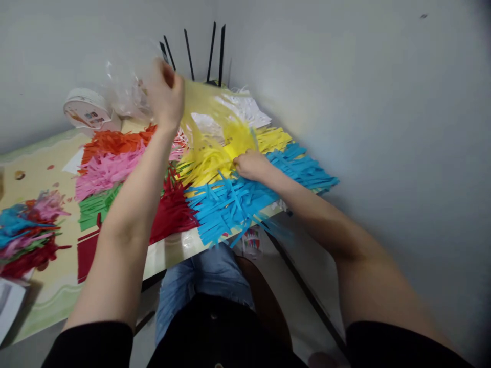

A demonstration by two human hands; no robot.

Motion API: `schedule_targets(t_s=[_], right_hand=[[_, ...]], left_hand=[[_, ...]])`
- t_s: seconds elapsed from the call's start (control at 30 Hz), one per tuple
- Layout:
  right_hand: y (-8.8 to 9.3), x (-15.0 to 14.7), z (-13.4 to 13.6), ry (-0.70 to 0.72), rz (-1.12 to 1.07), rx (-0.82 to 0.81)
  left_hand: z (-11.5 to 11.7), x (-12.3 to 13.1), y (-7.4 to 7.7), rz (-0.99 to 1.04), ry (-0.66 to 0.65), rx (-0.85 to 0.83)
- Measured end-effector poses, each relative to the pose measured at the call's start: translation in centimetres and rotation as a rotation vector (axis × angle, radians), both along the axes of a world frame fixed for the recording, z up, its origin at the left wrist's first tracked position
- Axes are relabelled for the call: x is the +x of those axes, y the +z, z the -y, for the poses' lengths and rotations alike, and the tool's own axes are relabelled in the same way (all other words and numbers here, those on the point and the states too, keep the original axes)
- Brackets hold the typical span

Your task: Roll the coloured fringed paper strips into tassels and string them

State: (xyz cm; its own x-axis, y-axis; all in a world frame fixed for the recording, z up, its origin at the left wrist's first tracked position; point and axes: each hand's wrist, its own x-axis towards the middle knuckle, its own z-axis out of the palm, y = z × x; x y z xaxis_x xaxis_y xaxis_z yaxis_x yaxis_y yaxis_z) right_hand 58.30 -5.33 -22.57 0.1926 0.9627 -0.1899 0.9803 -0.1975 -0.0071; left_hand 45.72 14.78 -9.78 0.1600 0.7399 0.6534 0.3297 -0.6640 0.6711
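Observation:
My left hand [166, 94] is raised at the back of the table, its fingers curled and partly smeared by motion. Blurred yellow tissue paper strips [215, 105] run from it toward my right hand. Low over the table, my right hand [251, 164] pinches the yellow fringed tissue paper [232, 149]. Beneath and in front of that hand lies blue fringed paper [230, 197], with some strips hanging past the table edge. Red fringe [174, 209], pink fringe [109, 168], orange fringe [115, 144] and green fringe [95, 207] lie around my left forearm.
A mixed-colour fringe bundle [30, 230] rests at the left of the table [49, 301]. Behind stand a white round-topped box [88, 110], clear plastic wrapping [128, 92], white shredded paper [249, 110] and several black upright rods [210, 53]. A wall [364, 128] rises close on the right.

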Motion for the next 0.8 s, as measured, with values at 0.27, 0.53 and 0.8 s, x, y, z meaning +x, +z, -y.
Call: schedule_targets(t_s=[0.27, 0.53, 0.8], right_hand=[[0.5, -1.3, -1.0, -0.021, 0.016, 0.021], [10.0, -9.8, -0.4, 0.265, -0.120, 0.695], [14.3, -24.7, -6.0, 0.902, -0.405, 0.535]], left_hand=[[-10.9, -18.3, 10.2, 0.006, 0.602, 0.238], [4.7, -32.9, 5.2, -0.484, 0.305, 0.315], [14.7, -37.7, 1.8, -0.607, -0.042, 0.143]])
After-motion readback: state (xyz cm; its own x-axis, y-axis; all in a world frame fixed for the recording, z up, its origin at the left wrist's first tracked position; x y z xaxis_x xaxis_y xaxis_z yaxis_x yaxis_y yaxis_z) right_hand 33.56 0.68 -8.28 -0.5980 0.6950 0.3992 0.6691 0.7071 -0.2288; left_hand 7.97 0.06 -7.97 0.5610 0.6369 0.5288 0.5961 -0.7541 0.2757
